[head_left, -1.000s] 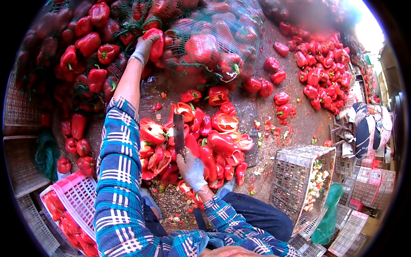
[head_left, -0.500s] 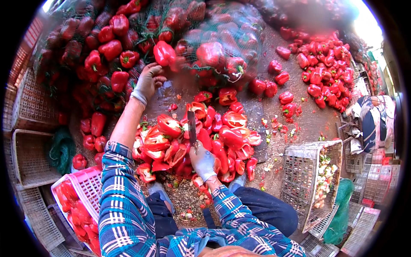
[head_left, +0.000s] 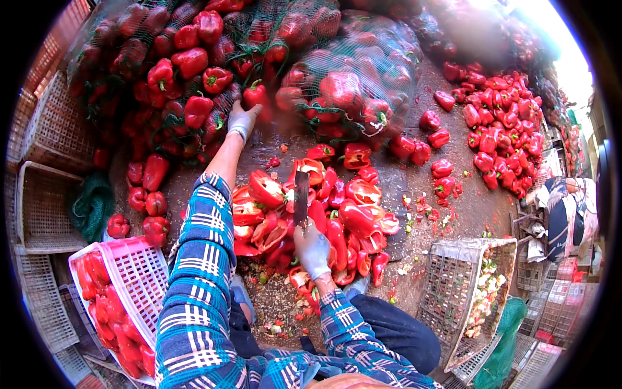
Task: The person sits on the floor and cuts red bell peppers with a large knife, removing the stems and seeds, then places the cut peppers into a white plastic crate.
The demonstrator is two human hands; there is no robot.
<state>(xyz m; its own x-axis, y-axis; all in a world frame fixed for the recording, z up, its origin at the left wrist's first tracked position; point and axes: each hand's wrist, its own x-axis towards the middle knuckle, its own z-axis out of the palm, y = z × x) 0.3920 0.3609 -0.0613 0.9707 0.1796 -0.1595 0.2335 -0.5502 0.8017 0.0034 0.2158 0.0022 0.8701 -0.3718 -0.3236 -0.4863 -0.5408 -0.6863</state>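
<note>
My left hand, in a pale glove, reaches far out to the pile. Its fingers are closed on the lower part of a whole red bell pepper with a green stem. A knife with a broad dark blade points away from me in my gloved right hand. That hand is over a heap of cut bell peppers, several of them opened with pale insides showing. Green mesh sacks of whole peppers lie just beyond the left hand.
A pink crate of red peppers stands at my left, beside stacked crates. At my right, a tilted crate holds pale cores. Loose whole peppers are piled at the far right. Another person is at the right edge.
My left hand has closed on a bell pepper at the pile, its fingers apart before. The right hand keeps the knife over the cut peppers. The whole view has shifted somewhat.
</note>
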